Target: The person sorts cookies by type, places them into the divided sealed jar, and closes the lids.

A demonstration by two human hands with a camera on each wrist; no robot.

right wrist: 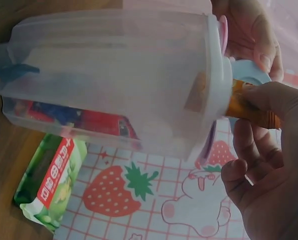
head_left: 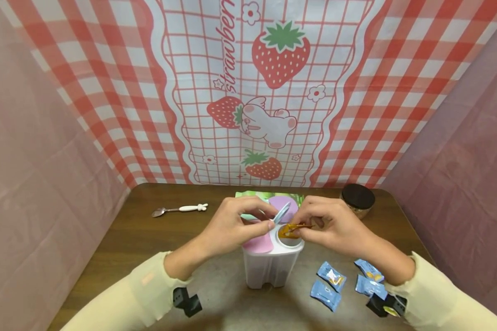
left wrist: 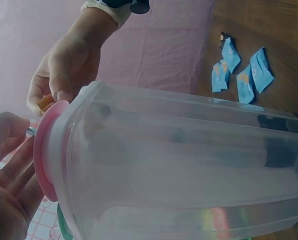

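A translucent storage container (head_left: 269, 271) with a white top stands upright on the table. My left hand (head_left: 236, 225) pinches a light blue round lid (head_left: 282, 213), tilted up beside one opening. Over that opening my right hand (head_left: 335, 225) grips an orange packet (right wrist: 249, 107) between thumb and fingers. The packet's lower end is inside the opening, showing dimly through the wall in the right wrist view. A pink lid (head_left: 260, 243) and a purple lid (head_left: 285, 207) cover other openings; a green one is mostly behind my left hand. Through the side, a red package (right wrist: 101, 122) shows inside.
Several blue packets (head_left: 331, 276) lie right of the container. A spoon with a white handle (head_left: 188, 208) lies at the back left, a black-lidded jar (head_left: 358, 197) at the back right. Behind the container is a green package (right wrist: 51, 175). A strawberry-patterned cloth (head_left: 248, 92) hangs at the back.
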